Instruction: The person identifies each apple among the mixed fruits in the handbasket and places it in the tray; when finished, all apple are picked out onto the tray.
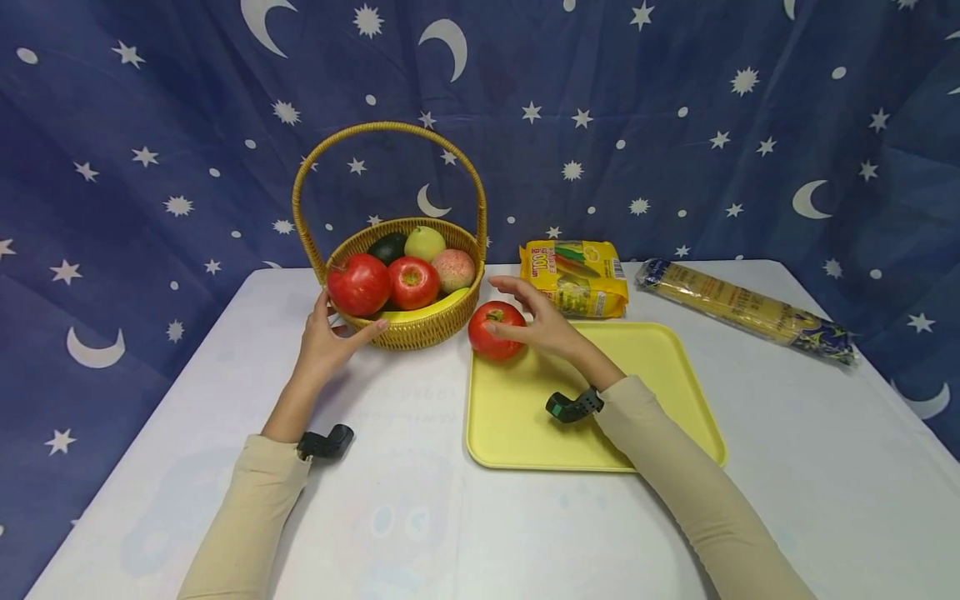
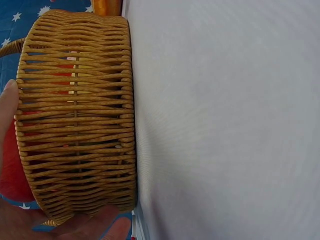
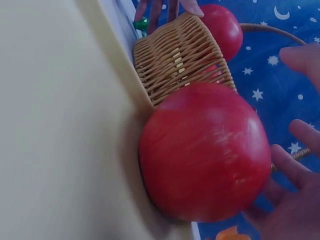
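Observation:
A wicker basket with a tall hoop handle stands at the back left, holding a red pomegranate-like fruit, a red apple, a banana and other fruit. My left hand holds the basket's left side, thumb at the front rim and fingers along the wall. Over the near left corner of the basket, the pomegranate-like fruit bulges past the rim. Another round red fruit sits at the far left corner of the yellow tray. Above and beside it, my right hand spreads loosely, with the thumb apart from its skin.
Behind the tray lies a yellow printed packet. A long clear-wrapped bundle of noodles slants across the back right. White cloth covers the table, and a blue star-and-moon curtain hangs behind it.

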A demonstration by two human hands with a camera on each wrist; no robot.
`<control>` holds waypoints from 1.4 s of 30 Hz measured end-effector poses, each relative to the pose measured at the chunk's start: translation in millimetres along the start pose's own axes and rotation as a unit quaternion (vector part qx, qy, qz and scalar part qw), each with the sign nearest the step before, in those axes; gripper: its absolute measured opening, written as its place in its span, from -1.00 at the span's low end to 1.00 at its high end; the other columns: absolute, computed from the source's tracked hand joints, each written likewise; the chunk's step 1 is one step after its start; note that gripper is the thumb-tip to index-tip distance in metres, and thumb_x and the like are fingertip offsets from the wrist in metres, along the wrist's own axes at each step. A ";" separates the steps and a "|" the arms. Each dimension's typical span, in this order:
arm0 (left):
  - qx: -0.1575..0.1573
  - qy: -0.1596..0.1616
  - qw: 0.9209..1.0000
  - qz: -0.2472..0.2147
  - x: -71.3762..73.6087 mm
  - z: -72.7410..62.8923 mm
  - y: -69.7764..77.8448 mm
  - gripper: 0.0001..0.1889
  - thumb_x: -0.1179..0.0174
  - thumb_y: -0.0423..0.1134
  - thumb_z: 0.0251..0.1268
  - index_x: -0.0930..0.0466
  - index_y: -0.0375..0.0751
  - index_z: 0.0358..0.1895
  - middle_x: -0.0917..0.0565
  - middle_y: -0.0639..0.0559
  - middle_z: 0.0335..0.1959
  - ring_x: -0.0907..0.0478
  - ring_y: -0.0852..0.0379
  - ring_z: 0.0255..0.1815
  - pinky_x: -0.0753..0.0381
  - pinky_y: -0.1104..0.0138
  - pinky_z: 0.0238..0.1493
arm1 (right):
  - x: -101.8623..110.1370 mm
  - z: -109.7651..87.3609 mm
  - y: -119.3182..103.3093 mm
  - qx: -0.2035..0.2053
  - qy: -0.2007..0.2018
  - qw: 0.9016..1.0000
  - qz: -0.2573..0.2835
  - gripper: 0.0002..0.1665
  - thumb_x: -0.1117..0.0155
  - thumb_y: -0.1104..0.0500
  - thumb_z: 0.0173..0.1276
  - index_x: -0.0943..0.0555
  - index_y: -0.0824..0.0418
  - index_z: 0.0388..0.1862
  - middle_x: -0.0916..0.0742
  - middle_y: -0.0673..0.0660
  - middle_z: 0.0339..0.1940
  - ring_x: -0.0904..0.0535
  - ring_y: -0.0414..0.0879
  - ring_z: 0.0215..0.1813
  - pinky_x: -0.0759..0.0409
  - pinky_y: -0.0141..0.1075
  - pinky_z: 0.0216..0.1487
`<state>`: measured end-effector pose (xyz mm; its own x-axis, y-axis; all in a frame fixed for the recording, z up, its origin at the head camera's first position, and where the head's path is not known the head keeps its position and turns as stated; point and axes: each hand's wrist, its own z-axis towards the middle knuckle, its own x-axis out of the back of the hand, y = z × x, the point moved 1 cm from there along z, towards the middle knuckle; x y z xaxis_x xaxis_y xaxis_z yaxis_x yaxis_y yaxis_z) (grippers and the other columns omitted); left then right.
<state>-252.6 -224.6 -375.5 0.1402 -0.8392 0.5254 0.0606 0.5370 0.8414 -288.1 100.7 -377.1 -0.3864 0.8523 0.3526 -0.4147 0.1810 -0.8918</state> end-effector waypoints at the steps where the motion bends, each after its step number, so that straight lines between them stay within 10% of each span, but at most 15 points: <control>1: 0.001 0.000 1.000 0.000 0.2 -0.1 0.1 0.10 -0.38 0.08 0.15 0.19 -0.21 0.57 -0.15 -0.29 0.46 -0.20 -0.21 0.41 -0.39 -0.05 0.32 | -0.3 0.4 -0.1 0.004 0.001 1.000 0.002 -0.20 -0.33 0.41 0.23 -0.26 0.36 0.44 -0.38 0.33 0.43 -0.19 0.24 0.47 -0.05 0.14 0.50; 18: 0.016 -0.004 1.000 0.019 0.8 -1.3 0.2 0.15 -0.36 0.11 0.15 0.29 -0.18 0.58 -0.13 -0.33 0.45 -0.22 -0.26 0.40 -0.41 -0.07 0.31 | -7.4 -2.9 -18.2 0.078 -0.012 0.997 -0.007 -0.21 -0.38 0.39 0.20 -0.31 0.37 0.40 -0.41 0.31 0.40 -0.25 0.08 0.46 -0.08 0.01 0.53; 33: 0.012 0.001 1.000 0.010 1.2 -0.8 1.2 0.13 -0.37 0.07 0.16 0.26 -0.19 0.58 -0.11 -0.31 0.48 -0.17 -0.21 0.44 -0.39 -0.02 0.33 | -24.3 2.7 -29.8 0.099 -0.034 0.994 0.038 -0.23 -0.33 0.46 0.23 -0.28 0.42 0.40 -0.34 0.37 0.39 -0.37 0.36 0.23 -0.34 0.12 0.35; 42: 0.009 -0.002 1.000 0.006 -0.2 -1.2 2.6 0.12 -0.37 0.06 0.17 0.26 -0.19 0.58 -0.11 -0.30 0.48 -0.17 -0.21 0.43 -0.38 -0.03 0.34 | -37.0 11.6 -42.3 0.120 -0.029 0.992 0.038 -0.30 -0.30 0.49 0.23 -0.29 0.51 0.34 -0.38 0.39 0.36 -0.27 0.16 0.44 -0.13 0.05 0.50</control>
<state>-251.3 -222.9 -373.5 0.1378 -0.8330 0.5359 0.0407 0.5453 0.8372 -265.8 55.8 -349.2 -0.4684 0.8279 0.3085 -0.5643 -0.0117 -0.8255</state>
